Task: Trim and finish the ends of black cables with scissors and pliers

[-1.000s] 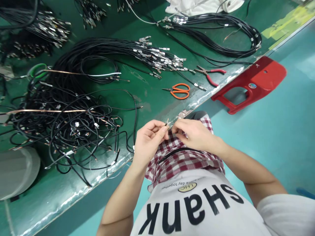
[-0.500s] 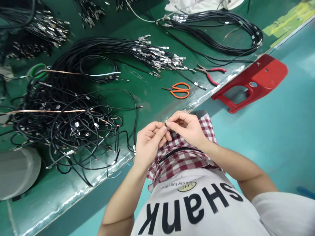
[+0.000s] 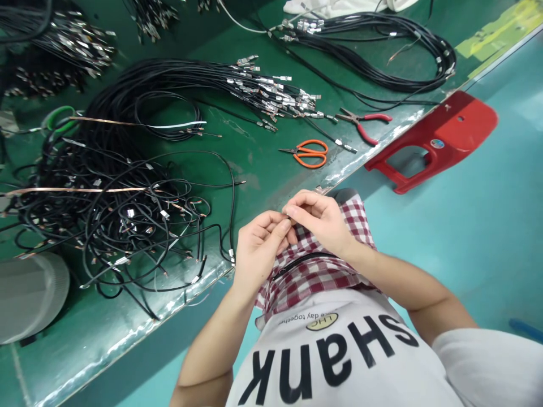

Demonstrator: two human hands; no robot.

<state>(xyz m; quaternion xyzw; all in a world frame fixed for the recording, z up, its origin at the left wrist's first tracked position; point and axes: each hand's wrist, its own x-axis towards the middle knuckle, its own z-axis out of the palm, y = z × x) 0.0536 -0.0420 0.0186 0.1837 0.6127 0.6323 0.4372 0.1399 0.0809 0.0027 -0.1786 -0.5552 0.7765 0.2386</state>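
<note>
Over the lap, just off the bench edge, my left hand and my right hand meet fingertip to fingertip. Both are closed in a pinch. Between them is a tiny dark bit, mostly covered by the fingers and too small to name. A black cord-like strip lies across the checked cloth below my hands; whether it joins what I pinch cannot be seen. On the bench to the left is a tangle of black cables. Orange-handled scissors lie beyond my hands.
Red-handled pliers rest near the bench edge. A bundle of cables with metal connectors and a coiled cable bundle lie farther back. A red plastic stool stands at right, a white tub at left.
The right fingertips have shifted slightly to the left, and a pale tip that showed between the fingers is now hidden. Both hands stay pinched together.
</note>
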